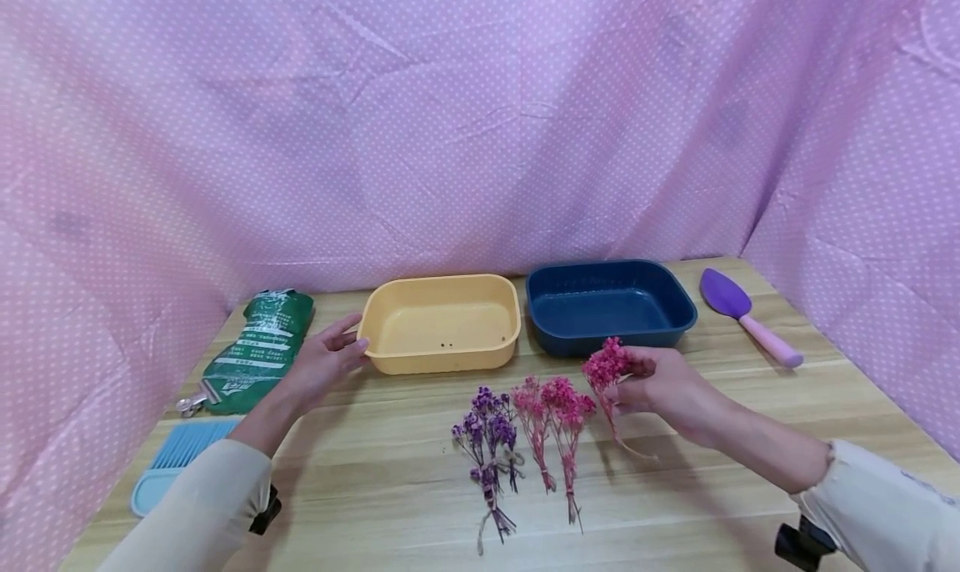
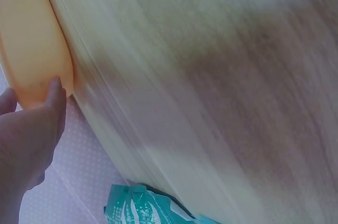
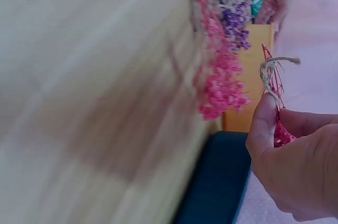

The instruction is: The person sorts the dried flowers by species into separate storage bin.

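Observation:
My right hand [image 1: 671,388] pinches a small bunch of pink dried flowers [image 1: 606,362] in front of the navy tray, above the table. Its twine-tied stems [image 3: 270,73] show past the fingertips in the right wrist view. My left hand [image 1: 326,363] rests against the left end of the yellow tray [image 1: 435,361], fingers fairly straight at its wall. Dark specks lie inside that tray. On the table between the hands lie two more pink bunches [image 1: 567,409] and, to their left, purple dried flowers [image 1: 486,430] with tied stems.
The navy tray [image 1: 611,336] stands right of the yellow one, near the pink dotted cloth [image 1: 480,122]. A purple trowel with a pink handle [image 1: 768,338] lies far right. At left are a clipped green bag [image 1: 258,355] and a light blue brush [image 1: 180,459].

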A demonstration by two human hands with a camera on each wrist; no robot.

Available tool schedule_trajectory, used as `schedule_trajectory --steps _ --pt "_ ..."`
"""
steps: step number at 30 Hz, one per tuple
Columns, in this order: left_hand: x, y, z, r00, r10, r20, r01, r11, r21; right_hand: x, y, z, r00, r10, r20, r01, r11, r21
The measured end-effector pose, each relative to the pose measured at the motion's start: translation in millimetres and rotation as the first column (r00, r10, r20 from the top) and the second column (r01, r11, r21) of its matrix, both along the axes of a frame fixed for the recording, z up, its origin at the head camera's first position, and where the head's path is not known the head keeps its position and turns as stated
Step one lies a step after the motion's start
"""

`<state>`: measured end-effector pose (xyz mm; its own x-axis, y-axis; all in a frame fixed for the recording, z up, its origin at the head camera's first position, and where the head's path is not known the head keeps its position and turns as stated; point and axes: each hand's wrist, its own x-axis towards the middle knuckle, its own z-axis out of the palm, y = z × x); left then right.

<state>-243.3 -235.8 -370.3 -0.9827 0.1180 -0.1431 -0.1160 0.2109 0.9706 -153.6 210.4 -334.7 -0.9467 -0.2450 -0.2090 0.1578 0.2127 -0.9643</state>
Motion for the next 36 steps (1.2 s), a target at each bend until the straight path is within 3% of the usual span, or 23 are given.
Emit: schedule_trajectory --steps 11,21,32,36 --pt "1.5 -0.3 -0.5 1.0 -0.009 -0.001 0.009 1.0 0.012 -24.8 -28 18.6 0.998 0.033 -0.045 -0.037 0.995 -0.088" --pt "1.7 -0.3 0.4 1.0 -0.009 0.015 0.009 1.0 0.019 -55.3 -69 34.4 1.0 -0.011 -0.019 0.007 0.98 -0.198" --pt "3.5 1.3 1.6 1.0 -0.005 0.008 0.005 1.0 0.026 -91.6 -109 43.7 0.999 -0.037 -0.015 0.033 0.975 -0.219" --pt "4.4 2.5 3.2 1.0 -0.008 0.017 0.007 1.0 0.025 -107.7 -124 39.9 0.997 -0.079 -0.012 0.076 0.986 -0.152"
